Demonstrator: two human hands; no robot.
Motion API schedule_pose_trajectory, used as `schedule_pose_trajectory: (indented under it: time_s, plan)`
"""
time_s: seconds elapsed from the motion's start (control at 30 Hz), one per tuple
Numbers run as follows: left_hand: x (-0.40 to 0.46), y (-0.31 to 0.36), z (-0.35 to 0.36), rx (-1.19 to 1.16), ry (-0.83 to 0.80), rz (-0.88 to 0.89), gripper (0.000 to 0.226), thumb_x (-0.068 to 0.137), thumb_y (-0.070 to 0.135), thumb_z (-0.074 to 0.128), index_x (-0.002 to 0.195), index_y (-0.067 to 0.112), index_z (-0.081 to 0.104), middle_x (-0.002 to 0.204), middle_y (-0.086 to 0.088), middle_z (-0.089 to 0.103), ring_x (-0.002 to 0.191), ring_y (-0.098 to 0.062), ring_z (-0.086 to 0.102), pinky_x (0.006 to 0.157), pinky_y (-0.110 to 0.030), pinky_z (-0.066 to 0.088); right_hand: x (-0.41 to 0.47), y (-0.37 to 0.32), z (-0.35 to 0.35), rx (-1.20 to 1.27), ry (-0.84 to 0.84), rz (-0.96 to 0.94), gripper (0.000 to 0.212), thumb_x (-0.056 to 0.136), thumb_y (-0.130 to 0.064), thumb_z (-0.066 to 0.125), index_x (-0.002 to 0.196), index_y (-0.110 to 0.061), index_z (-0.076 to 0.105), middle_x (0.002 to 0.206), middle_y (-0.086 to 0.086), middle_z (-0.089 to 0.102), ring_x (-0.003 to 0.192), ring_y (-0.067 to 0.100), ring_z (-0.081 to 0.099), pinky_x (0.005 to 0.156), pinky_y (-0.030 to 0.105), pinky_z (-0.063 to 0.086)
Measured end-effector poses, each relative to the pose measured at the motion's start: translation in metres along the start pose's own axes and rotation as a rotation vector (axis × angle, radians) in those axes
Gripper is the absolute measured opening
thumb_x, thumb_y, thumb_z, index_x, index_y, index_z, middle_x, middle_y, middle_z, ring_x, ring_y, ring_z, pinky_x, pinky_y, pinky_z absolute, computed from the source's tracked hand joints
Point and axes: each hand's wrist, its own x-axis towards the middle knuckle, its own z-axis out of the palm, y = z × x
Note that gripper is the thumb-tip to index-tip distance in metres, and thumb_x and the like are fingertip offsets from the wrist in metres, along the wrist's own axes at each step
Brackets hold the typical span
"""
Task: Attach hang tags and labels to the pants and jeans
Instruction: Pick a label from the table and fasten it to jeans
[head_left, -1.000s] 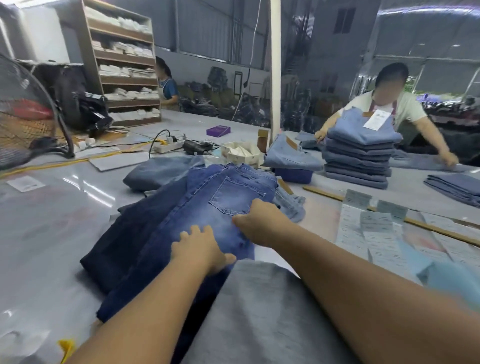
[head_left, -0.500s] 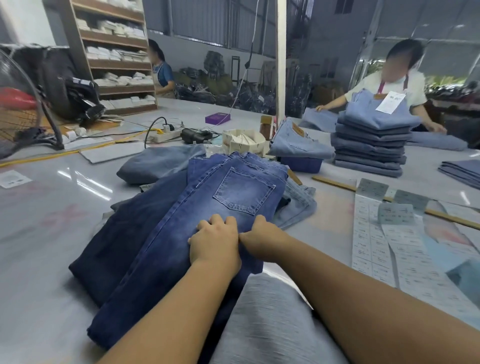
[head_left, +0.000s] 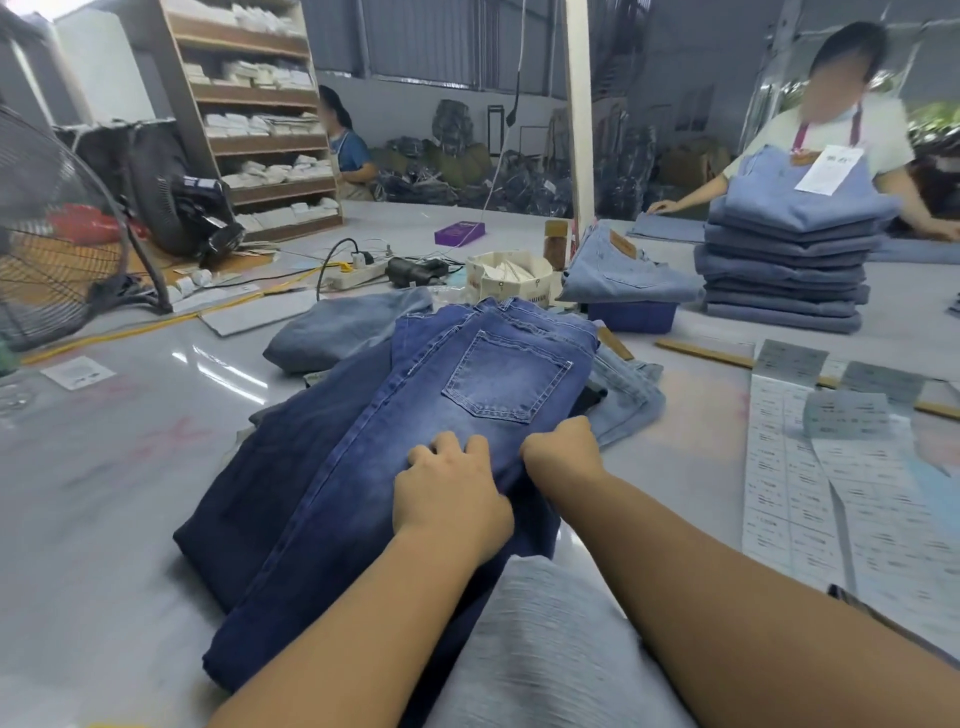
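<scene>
both hands, left hand (head_left: 451, 493) and right hand (head_left: 563, 447), grip the folded blue jeans (head_left: 415, 441) mid-table on the glossy grey table (head_left: 104, 493), label sheets (head_left: 831, 493) right, fan (head_left: 57, 228) left, bare surface between.

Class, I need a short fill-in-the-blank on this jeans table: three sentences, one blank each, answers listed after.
1. Both hands, left hand and right hand, rest on the blue jeans just below the back ____.
2. The purple box lies on the ____ table.
3. The white tag tops the stack of folded ____.

Answers: pocket; grey; jeans
</scene>
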Motion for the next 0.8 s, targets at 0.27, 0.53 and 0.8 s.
schedule_pose_trajectory:
  time_s: [0.27,0.53,0.8]
  plan:
    - [0.01,-0.022,-0.019,-0.656,0.151,-0.247,0.025,0.094,0.043,0.045,0.095,0.022,0.059,0.103,-0.003,0.066,0.098,-0.03,0.055,0.078,-0.035,0.038,-0.021,-0.01,0.003,-0.27,-0.03,-0.474,0.024,0.081,-0.004,0.048,0.07,-0.017,0.03,0.084,0.007,0.047,0.08,0.03,0.044,0.062,0.032,0.03]
    - [0.031,-0.02,-0.033,-1.082,0.219,-0.263,0.067,0.068,0.059,0.075,0.119,0.023,0.051,0.109,0.002,0.062,0.096,-0.021,0.059,0.084,-0.04,0.051,-0.046,-0.014,0.015,-0.826,-0.249,-0.941,0.049,0.084,-0.013,0.053,0.132,-0.02,0.052,0.131,0.007,0.053,0.115,0.032,0.05,0.088,0.044,0.029]
    - [0.027,-0.06,-0.004,-1.108,0.296,-0.498,0.032,0.089,0.036,0.068,0.108,0.011,0.068,0.094,-0.004,0.065,0.085,-0.025,0.056,0.072,-0.034,0.041,-0.036,-0.01,0.014,-0.259,-0.182,-0.713,0.019,0.077,-0.021,0.05,0.082,-0.01,0.065,0.083,0.011,0.065,0.08,0.029,0.057,0.069,0.033,0.044]
